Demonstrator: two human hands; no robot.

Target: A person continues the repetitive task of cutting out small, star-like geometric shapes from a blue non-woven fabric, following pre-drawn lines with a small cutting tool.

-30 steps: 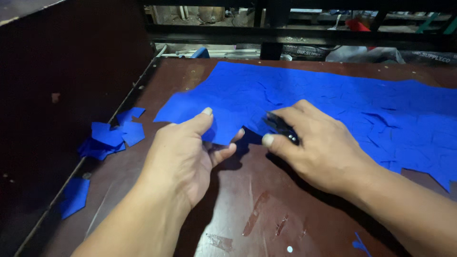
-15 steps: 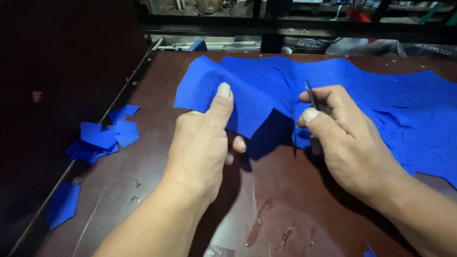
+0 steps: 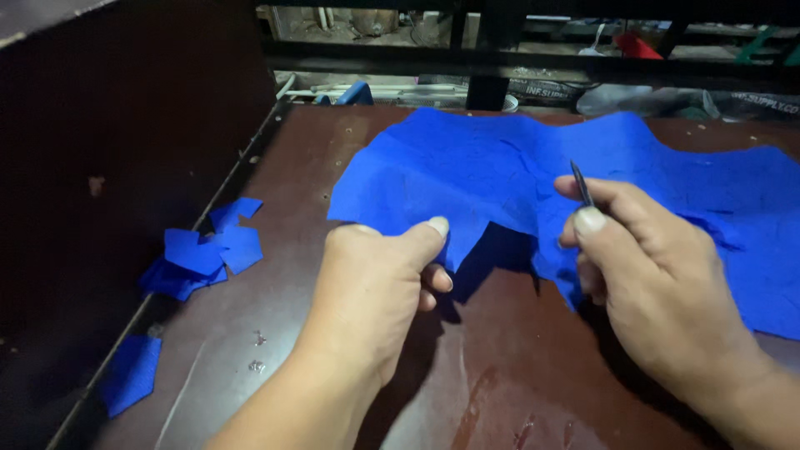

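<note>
1. The left hand (image 3: 367,292) pinches the near edge of the blue fabric sheet (image 3: 500,167), thumb on top, fingers closed beneath it.
2. The right hand (image 3: 658,283) grips a thin dark blade (image 3: 581,183) upright, fingers closed, against the sheet's near edge.
3. The sheet spreads toward the tabletop's (image 3: 467,392) far and right edges.
4. Blue scraps (image 3: 204,254) lie by the left edge; bare tabletop shows along the near edge.

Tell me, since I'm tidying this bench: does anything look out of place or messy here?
Yes. Loose blue scraps lie heaped at the table's left edge, one piece apart, nearer the corner. The blue sheet that the left hand and right hand hold has a ragged near edge. The tabletop looks scuffed.
</note>
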